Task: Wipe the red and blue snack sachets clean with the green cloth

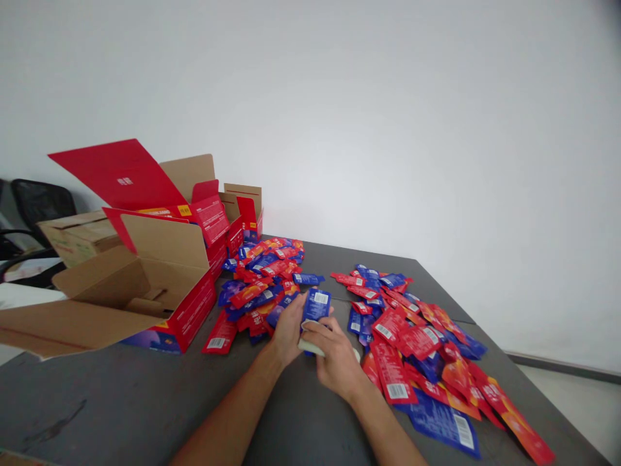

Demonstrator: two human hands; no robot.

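My left hand [290,330] and my right hand [334,357] meet over the middle of the grey table [145,395]. Together they grip a small upright stack of packets, with a blue packet [317,305] showing on top and a pale edge under my right fingers. A heap of red and blue packets [262,278] lies just beyond my left hand. A second, wider spread of red and blue packets [417,343] lies to the right of my right hand.
An open red cardboard box [160,285] with raised flaps lies at the left, with more open boxes [242,210] behind it. A brown carton [77,236] and a black chair [39,204] stand at far left. A white wall runs behind the table.
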